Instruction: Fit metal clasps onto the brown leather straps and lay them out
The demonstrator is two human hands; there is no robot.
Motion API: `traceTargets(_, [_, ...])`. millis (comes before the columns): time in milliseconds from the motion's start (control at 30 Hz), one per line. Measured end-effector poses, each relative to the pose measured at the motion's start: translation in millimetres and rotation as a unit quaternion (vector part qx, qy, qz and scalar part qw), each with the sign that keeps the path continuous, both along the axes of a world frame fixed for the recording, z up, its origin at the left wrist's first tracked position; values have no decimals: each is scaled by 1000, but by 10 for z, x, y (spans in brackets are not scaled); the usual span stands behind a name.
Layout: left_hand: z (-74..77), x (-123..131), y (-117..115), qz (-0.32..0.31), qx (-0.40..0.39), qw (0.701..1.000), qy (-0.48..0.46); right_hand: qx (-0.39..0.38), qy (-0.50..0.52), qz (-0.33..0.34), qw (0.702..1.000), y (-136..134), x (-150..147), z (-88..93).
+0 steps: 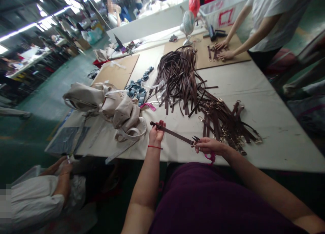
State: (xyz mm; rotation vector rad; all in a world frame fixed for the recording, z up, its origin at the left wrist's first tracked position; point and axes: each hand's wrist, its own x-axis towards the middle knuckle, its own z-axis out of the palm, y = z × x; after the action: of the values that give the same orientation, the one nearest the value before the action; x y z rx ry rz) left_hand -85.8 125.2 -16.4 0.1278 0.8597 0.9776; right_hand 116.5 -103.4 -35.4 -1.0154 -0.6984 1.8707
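Left hand (156, 132) gripping brown leather strap (174, 133), right hand (209, 146) gripping small scissors (196, 139) (pink handles) at strap's far end, just above bench (274, 136).

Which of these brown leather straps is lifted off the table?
The single dark brown leather strap held in the left hand, its end reaching the small scissors in the right hand; the rest lie in heaps.

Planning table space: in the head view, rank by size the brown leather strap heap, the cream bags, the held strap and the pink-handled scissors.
Brown leather strap heap and cream bags look alike, so unranked. Next, the long brown strap; smallest, the pink-handled black scissors.
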Motion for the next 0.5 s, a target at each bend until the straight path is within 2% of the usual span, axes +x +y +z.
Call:
traceTargets(200, [11, 12, -113, -23, -8, 1000, 4, 2, -46, -48, 998, 3, -45, 19])
traceTargets(367, [115, 154, -309, -108, -3, 994, 18, 14, -94, -73, 993, 75, -121, 5])
traceTargets(433, [132, 192, -392, -144, 2, 988, 52, 9, -126, -71, 989, 65, -163, -23])
traceTargets(500, [74, 221, -399, -175, 25, 976, 126, -6, -168, -57, 984, 56, -169, -93])
